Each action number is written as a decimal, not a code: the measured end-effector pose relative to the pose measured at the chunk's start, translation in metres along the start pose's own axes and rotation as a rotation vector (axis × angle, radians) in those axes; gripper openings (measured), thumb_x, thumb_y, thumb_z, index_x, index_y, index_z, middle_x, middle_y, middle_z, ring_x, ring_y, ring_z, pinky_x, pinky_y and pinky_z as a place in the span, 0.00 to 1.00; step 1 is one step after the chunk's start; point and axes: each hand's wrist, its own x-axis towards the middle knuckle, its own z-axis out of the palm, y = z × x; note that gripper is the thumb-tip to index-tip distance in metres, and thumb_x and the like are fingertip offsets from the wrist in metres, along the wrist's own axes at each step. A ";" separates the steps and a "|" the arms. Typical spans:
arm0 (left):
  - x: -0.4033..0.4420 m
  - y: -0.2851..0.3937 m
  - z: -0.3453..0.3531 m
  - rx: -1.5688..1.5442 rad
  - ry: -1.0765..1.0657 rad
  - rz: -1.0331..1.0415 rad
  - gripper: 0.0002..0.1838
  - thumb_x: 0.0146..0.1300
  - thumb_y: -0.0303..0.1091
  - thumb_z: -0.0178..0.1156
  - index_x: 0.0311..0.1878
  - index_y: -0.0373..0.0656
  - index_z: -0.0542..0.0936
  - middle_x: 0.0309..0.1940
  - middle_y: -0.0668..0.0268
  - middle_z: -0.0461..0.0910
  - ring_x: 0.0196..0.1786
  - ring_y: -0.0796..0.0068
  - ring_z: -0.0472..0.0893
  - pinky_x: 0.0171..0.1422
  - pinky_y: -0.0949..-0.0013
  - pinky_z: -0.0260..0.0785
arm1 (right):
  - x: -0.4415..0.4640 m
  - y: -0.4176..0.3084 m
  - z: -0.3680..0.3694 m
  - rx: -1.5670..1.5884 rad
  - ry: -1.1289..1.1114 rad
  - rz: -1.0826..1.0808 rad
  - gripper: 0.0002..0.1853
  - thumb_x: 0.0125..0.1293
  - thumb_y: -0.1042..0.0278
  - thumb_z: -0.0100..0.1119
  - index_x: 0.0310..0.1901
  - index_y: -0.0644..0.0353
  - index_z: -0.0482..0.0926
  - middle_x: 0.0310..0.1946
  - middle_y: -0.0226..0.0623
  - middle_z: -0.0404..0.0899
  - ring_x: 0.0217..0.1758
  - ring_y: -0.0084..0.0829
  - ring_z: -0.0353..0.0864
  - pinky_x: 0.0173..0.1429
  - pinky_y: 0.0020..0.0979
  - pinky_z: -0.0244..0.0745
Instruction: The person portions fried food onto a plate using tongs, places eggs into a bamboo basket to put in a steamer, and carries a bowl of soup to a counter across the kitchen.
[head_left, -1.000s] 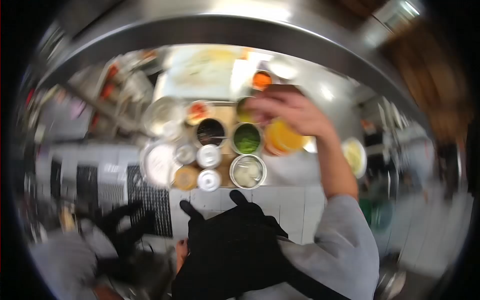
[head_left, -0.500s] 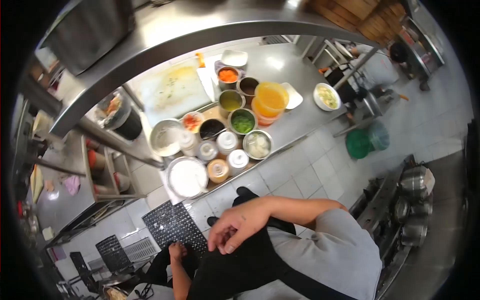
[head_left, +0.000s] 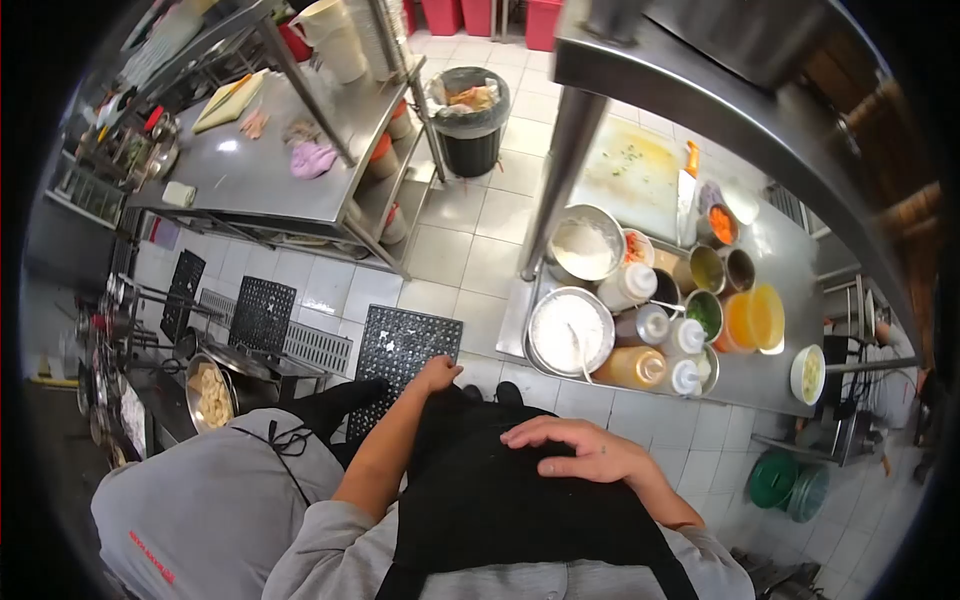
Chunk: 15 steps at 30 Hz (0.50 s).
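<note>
My left hand (head_left: 437, 374) hangs at the front left of my black apron (head_left: 490, 500), with its fingers curled closed; nothing shows sticking out of it. In front of the apron, my right hand (head_left: 575, 448) is open, thumb apart from the fingers, and holds nothing. Nearest to it on the steel counter is a bowl of white powder (head_left: 560, 330) with a utensil in it. Beside that stand squeeze bottles (head_left: 632, 366), a second white-filled bowl (head_left: 582, 245), a pot of chopped greens (head_left: 704, 318) and an orange-filled tub (head_left: 752, 318).
A cutting board (head_left: 628, 180) and an orange-handled knife (head_left: 687, 190) lie farther back. At my left a co-worker in a grey shirt (head_left: 210, 500) stands close, beside a pan of pale pieces (head_left: 212, 395). A bin (head_left: 470, 125) and black floor mat (head_left: 405, 345) are ahead.
My view has swung left, so the counter now appears farther right and the co-worker shows more fully. My right hand has changed from loosely curled to open, fingers extended. My left stays curled.
</note>
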 end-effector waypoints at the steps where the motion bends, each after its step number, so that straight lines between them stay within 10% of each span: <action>1: -0.001 0.001 -0.008 0.028 0.005 0.019 0.24 0.63 0.52 0.64 0.37 0.34 0.85 0.38 0.45 0.85 0.46 0.46 0.84 0.54 0.52 0.76 | 0.012 0.000 0.000 0.045 0.017 0.074 0.21 0.74 0.66 0.59 0.65 0.58 0.75 0.61 0.34 0.78 0.63 0.28 0.75 0.64 0.32 0.72; 6: 0.005 -0.055 -0.050 0.072 -0.042 -0.103 0.24 0.62 0.52 0.65 0.39 0.35 0.86 0.40 0.45 0.85 0.48 0.45 0.85 0.55 0.53 0.76 | 0.091 0.014 0.005 0.312 0.244 0.194 0.13 0.78 0.63 0.53 0.50 0.67 0.79 0.45 0.37 0.86 0.40 0.21 0.81 0.52 0.24 0.76; 15: 0.072 -0.152 -0.176 -0.018 -0.223 -0.209 0.27 0.62 0.54 0.63 0.37 0.33 0.86 0.36 0.45 0.86 0.44 0.46 0.86 0.52 0.53 0.77 | 0.265 0.018 -0.001 0.278 0.525 0.183 0.18 0.77 0.70 0.54 0.66 0.60 0.72 0.49 0.42 0.85 0.50 0.28 0.85 0.52 0.28 0.79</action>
